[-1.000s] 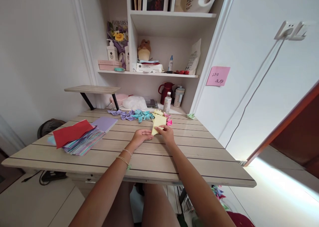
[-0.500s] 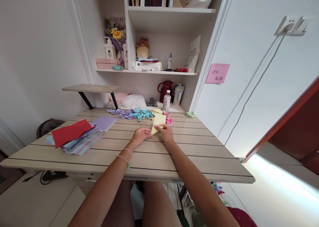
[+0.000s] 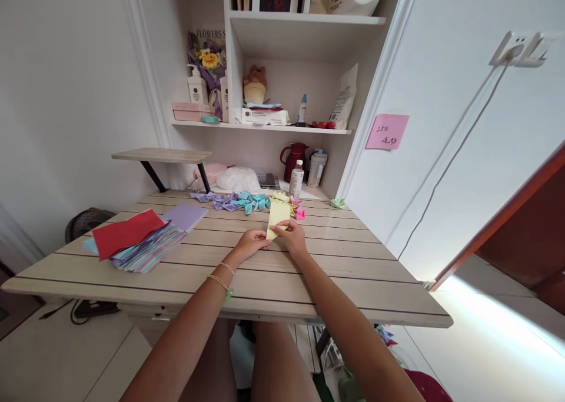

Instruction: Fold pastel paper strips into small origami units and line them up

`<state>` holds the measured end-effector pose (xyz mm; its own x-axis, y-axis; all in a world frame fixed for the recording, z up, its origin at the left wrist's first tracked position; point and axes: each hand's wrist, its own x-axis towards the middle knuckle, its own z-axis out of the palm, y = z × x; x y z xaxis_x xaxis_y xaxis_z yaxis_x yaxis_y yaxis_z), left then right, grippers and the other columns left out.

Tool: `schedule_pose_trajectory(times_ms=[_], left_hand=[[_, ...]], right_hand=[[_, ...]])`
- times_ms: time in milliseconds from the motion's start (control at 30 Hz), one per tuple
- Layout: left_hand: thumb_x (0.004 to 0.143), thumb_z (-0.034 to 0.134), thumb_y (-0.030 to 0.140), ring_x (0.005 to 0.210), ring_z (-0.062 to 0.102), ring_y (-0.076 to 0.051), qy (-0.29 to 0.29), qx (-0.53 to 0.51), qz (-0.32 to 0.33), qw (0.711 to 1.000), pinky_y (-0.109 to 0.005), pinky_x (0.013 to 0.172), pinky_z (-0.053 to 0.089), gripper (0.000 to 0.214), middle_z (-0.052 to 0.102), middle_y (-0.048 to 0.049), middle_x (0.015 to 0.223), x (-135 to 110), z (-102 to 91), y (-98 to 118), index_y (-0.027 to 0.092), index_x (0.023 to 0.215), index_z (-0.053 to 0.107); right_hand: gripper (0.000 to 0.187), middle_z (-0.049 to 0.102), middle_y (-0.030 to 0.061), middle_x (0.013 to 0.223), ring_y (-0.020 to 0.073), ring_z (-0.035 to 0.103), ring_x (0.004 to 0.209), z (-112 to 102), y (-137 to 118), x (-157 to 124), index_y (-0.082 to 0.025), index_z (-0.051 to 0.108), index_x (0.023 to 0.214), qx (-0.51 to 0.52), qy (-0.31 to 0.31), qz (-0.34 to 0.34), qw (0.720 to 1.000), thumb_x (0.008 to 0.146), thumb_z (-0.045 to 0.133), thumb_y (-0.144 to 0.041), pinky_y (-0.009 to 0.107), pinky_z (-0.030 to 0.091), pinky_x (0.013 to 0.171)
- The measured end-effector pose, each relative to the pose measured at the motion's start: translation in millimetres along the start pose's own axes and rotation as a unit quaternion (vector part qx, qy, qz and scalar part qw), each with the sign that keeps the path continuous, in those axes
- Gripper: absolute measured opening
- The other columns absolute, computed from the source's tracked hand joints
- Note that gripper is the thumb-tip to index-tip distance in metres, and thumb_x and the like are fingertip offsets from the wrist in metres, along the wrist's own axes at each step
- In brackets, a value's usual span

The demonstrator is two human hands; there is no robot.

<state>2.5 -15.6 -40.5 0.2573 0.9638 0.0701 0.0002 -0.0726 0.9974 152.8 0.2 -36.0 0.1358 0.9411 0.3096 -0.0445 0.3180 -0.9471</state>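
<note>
A sheet of yellow paper (image 3: 279, 213), partly folded, is held over the middle of the desk. My left hand (image 3: 251, 243) has its fingers closed at the paper's lower left corner. My right hand (image 3: 291, 235) pinches the lower right side, thumb on top of the paper. Just beyond the sheet lies a row of folded paper pieces: purple ones (image 3: 220, 200), blue ones (image 3: 251, 202), yellow ones (image 3: 279, 196) and pink ones (image 3: 300, 214).
To the left sits a stack of coloured paper (image 3: 148, 246) with a red sheet (image 3: 128, 232) on top. A small raised shelf (image 3: 161, 154) stands at the back left. A bottle (image 3: 296, 178) and a red jug (image 3: 293, 159) are behind the row. One green folded piece (image 3: 338, 203) lies at the back right.
The yellow paper has turned slightly and now points more straight away from me. Both hands keep their hold, with only small shifts, and the view has moved a little.
</note>
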Motion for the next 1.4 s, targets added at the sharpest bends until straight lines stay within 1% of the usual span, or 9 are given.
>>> schedule_pose_trajectory(times_ms=[100,167,300,400,600,967,1100,1267,1400], left_hand=[[0.062,0.072,0.03,0.058,0.063,-0.012,-0.016,0.012,0.0,1.0,-0.022,0.058,0.049,0.025,0.067,-0.0054,0.063,-0.3,0.3,0.3,0.01,0.074,0.065],[0.061,0.072,0.034,0.058,0.063,-0.013,-0.011,0.01,-0.001,1.0,-0.022,0.056,0.05,0.028,0.067,-0.0068,0.065,0.1,0.2,-0.3,0.009,0.072,0.064],[0.059,0.073,0.036,0.055,0.063,-0.013,0.017,-0.006,-0.005,1.0,-0.023,0.055,0.051,0.031,0.067,-0.0071,0.064,1.1,-0.2,-1.9,0.009,0.071,0.063],[0.057,0.075,0.036,0.056,0.064,-0.014,0.018,-0.018,-0.013,1.0,-0.024,0.057,0.052,0.032,0.068,-0.0078,0.064,1.0,-0.5,-2.5,0.009,0.071,0.064],[0.052,0.078,0.032,0.063,0.066,-0.017,-0.005,-0.03,-0.027,0.999,-0.027,0.064,0.053,0.032,0.069,-0.0086,0.066,0.0,-0.2,-3.4,0.009,0.069,0.063],[0.051,0.078,0.033,0.064,0.066,-0.016,-0.011,-0.027,-0.025,0.999,-0.028,0.067,0.052,0.034,0.068,-0.0075,0.064,-0.9,0.1,-3.4,0.009,0.069,0.063],[0.053,0.077,0.032,0.062,0.066,-0.016,-0.001,-0.033,-0.031,0.999,-0.027,0.065,0.053,0.033,0.068,-0.0077,0.064,-0.9,1.0,-2.8,0.009,0.071,0.064],[0.057,0.076,0.029,0.061,0.066,-0.015,0.022,-0.042,-0.03,0.998,-0.025,0.064,0.052,0.027,0.068,-0.0072,0.063,-2.1,1.2,0.4,0.009,0.069,0.063],[0.059,0.075,0.027,0.062,0.066,-0.015,0.013,-0.04,-0.031,0.999,-0.024,0.063,0.053,0.025,0.069,-0.0076,0.065,-2.8,0.5,1.4,0.009,0.073,0.064]], right_hand=[[0.036,0.06,-0.0004,0.056,0.0099,0.047,0.047,1.0,-2.7,-1.8,-0.015,0.061,0.065,0.001,-0.008,-0.002,1.0,0.045,0.077,-0.041,0.022,0.037,0.045],[0.041,0.06,-0.0011,0.056,0.011,0.05,0.049,1.7,-4.9,-3.4,-0.016,0.06,0.075,0.02,-0.01,0.001,1.0,0.046,0.077,-0.039,0.022,0.04,0.047],[0.069,0.064,-0.0008,0.064,0.0155,0.06,0.06,3.3,-7.5,-6.6,-0.017,0.05,0.107,0.088,-0.032,0.026,0.995,0.047,0.078,-0.034,0.027,0.049,0.058],[0.079,0.065,-0.0003,0.065,0.0171,0.062,0.062,4.6,-5.9,-7.4,-0.016,0.042,0.116,0.113,-0.048,0.05,0.991,0.048,0.078,-0.031,0.03,0.051,0.06],[0.077,0.068,0.0029,0.072,0.0198,0.064,0.064,4.8,-2.3,-6.0,-0.018,0.041,0.115,0.122,-0.032,0.067,0.99,0.048,0.079,-0.027,0.032,0.053,0.058],[0.074,0.067,0.0018,0.067,0.0194,0.064,0.061,4.6,-0.9,-6.0,-0.017,0.042,0.11,0.118,-0.023,0.063,0.991,0.046,0.079,-0.025,0.03,0.053,0.056],[0.074,0.068,0.0017,0.069,0.0189,0.064,0.061,5.0,1.3,-4.6,-0.018,0.043,0.109,0.119,-0.037,0.072,0.99,0.045,0.079,-0.026,0.029,0.053,0.055],[0.073,0.065,-0.0015,0.06,0.017,0.062,0.057,4.4,1.7,-5.9,-0.017,0.045,0.109,0.114,-0.077,0.073,0.988,0.045,0.079,-0.026,0.028,0.051,0.055],[0.069,0.063,-0.0029,0.056,0.0163,0.061,0.053,3.2,1.0,-5.7,-0.016,0.049,0.105,0.097,-0.065,0.062,0.991,0.044,0.079,-0.025,0.028,0.051,0.054]])
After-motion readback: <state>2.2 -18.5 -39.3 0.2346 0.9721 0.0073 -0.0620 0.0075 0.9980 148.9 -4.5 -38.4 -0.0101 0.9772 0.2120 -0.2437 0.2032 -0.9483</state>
